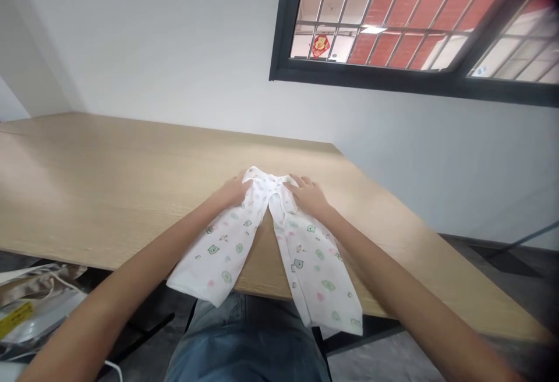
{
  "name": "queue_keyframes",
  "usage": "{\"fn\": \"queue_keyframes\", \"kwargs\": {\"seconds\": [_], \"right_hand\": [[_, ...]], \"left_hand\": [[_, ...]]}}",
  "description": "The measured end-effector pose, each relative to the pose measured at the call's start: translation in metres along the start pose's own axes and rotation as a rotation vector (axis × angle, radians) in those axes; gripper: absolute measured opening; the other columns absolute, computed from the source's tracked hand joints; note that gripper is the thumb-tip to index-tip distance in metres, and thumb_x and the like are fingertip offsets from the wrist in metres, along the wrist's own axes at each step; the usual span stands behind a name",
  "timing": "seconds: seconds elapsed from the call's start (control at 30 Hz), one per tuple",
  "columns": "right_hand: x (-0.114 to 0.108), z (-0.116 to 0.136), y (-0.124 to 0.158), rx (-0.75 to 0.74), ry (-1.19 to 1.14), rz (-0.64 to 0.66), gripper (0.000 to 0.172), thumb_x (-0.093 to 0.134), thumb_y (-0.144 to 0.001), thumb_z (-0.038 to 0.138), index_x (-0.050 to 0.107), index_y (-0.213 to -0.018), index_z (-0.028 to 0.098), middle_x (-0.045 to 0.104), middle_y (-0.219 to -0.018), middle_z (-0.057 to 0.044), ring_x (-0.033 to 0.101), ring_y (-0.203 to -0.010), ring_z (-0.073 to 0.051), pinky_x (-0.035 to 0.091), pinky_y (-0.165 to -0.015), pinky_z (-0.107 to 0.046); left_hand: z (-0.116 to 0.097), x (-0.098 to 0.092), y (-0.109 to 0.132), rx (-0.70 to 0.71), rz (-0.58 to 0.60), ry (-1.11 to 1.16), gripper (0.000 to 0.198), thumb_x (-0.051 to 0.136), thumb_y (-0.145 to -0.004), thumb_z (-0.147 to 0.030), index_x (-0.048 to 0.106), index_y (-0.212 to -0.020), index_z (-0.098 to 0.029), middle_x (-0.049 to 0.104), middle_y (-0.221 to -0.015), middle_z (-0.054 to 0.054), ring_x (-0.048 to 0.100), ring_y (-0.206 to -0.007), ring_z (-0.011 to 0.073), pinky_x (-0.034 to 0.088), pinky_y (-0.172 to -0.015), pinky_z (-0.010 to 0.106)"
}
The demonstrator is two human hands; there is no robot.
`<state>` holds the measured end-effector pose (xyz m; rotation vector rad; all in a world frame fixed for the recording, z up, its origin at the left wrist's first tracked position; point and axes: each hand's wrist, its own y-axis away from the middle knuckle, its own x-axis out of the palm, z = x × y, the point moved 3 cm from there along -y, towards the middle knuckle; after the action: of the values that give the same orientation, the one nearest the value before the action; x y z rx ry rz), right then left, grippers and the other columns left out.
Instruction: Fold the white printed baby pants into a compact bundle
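Observation:
A small pair of white baby trousers (266, 242) with little green and pink prints lies on the wooden table (109, 184), waist away from me, its two legs spread and hanging over the near edge. My left hand (233, 191) rests on the left side of the waist, fingers curled at the cloth's edge. My right hand (308, 194) lies flat on the right side of the waist, fingers stretched out.
The table meets a white wall at the back; a barred window (414, 27) is up right. A bag with crumpled plastic and paper (35, 306) sits on the floor at lower left. My jeans-clad lap (244, 341) is under the table edge.

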<state>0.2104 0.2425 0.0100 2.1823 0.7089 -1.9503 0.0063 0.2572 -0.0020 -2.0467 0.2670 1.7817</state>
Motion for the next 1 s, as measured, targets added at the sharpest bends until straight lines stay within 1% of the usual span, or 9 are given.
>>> {"fn": "queue_keyframes", "kwargs": {"seconds": [0.1,0.2,0.3,0.37,0.43,0.5,0.7,0.9,1.0], "right_hand": [[-0.01,0.05,0.004,-0.303,-0.344,-0.072,0.043,0.029,-0.092,0.015,0.042,-0.133,0.017,0.042,-0.135,-0.007,0.037,-0.122,-0.021,0.032,-0.101,-0.036],[-0.003,0.097,-0.008,-0.541,-0.518,0.104,0.039,0.029,-0.095,0.023,0.049,-0.128,0.023,0.048,-0.13,-0.001,0.042,-0.119,-0.018,0.034,-0.1,-0.035],[0.012,0.107,-0.039,-0.4,-0.513,0.204,0.039,0.029,-0.095,0.027,0.048,-0.128,0.024,0.043,-0.135,-0.003,0.038,-0.123,-0.025,0.028,-0.102,-0.048],[0.02,0.099,-0.06,-0.258,-0.52,0.187,0.041,0.025,-0.095,0.025,0.045,-0.131,0.02,0.039,-0.138,-0.008,0.034,-0.125,-0.029,0.021,-0.102,-0.056],[0.024,0.086,-0.074,-0.173,-0.548,0.186,0.044,0.022,-0.096,0.028,0.044,-0.132,0.016,0.038,-0.138,-0.011,0.033,-0.126,-0.031,0.019,-0.102,-0.057],[0.022,0.073,-0.075,-0.144,-0.595,0.208,0.047,0.022,-0.097,0.035,0.046,-0.131,0.014,0.041,-0.136,-0.011,0.036,-0.124,-0.03,0.024,-0.104,-0.05],[-0.011,0.026,-0.012,-0.096,-0.715,0.192,0.057,0.018,-0.095,0.051,0.035,-0.139,0.019,0.028,-0.143,0.0,0.027,-0.13,-0.021,0.021,-0.109,-0.035],[-0.022,-0.006,0.036,0.007,-0.795,0.501,0.059,0.028,-0.088,0.065,0.069,-0.092,0.023,0.065,-0.102,-0.005,0.057,-0.099,-0.032,0.043,-0.087,-0.045],[-0.006,-0.012,0.025,0.034,-0.768,0.508,0.064,0.025,-0.087,0.066,0.068,-0.095,0.02,0.065,-0.104,-0.008,0.058,-0.096,-0.032,0.043,-0.087,-0.047]], "left_hand": [[-0.01,-0.007,0.036,0.076,0.035,0.02,0.029,0.05,-0.09,-0.03,0.052,-0.115,-0.015,0.053,-0.118,0.009,0.055,-0.101,0.0208,0.047,-0.086,0.042],[-0.029,-0.011,0.094,0.13,0.064,0.027,0.03,0.038,-0.094,-0.027,0.052,-0.117,-0.015,0.055,-0.121,0.01,0.054,-0.108,0.0211,0.046,-0.09,0.038],[-0.054,-0.004,0.164,0.153,0.031,-0.006,0.035,0.032,-0.095,-0.025,0.051,-0.121,-0.014,0.05,-0.129,0.011,0.042,-0.123,0.025,0.04,-0.099,0.04],[-0.068,0.001,0.203,0.152,-0.179,-0.099,0.037,0.029,-0.095,-0.028,0.049,-0.123,-0.014,0.049,-0.13,0.01,0.044,-0.122,0.0251,0.042,-0.096,0.04],[-0.076,0.003,0.229,0.118,-0.387,-0.179,0.04,0.03,-0.095,-0.031,0.045,-0.127,-0.011,0.051,-0.129,0.01,0.049,-0.117,0.0244,0.046,-0.091,0.037],[-0.079,-0.001,0.237,0.115,-0.457,-0.186,0.04,0.03,-0.095,-0.033,0.048,-0.124,-0.011,0.057,-0.122,0.01,0.055,-0.109,0.0229,0.049,-0.085,0.034],[-0.08,-0.036,0.172,0.04,-0.03,0.035,0.041,0.022,-0.096,-0.024,0.062,-0.095,-0.017,0.066,-0.086,0.006,0.062,-0.079,0.0199,0.048,-0.071,0.034],[-0.13,-0.021,0.053,0.443,0.177,0.146,0.042,0.032,-0.095,-0.032,0.043,-0.129,-0.009,0.043,-0.135,0.013,0.04,-0.124,0.0231,0.034,-0.101,0.035],[-0.155,-0.004,0.035,0.452,0.252,0.146,0.052,0.034,-0.094,-0.038,0.038,-0.132,-0.003,0.038,-0.138,0.018,0.034,-0.128,0.0287,0.032,-0.102,0.04]]}}
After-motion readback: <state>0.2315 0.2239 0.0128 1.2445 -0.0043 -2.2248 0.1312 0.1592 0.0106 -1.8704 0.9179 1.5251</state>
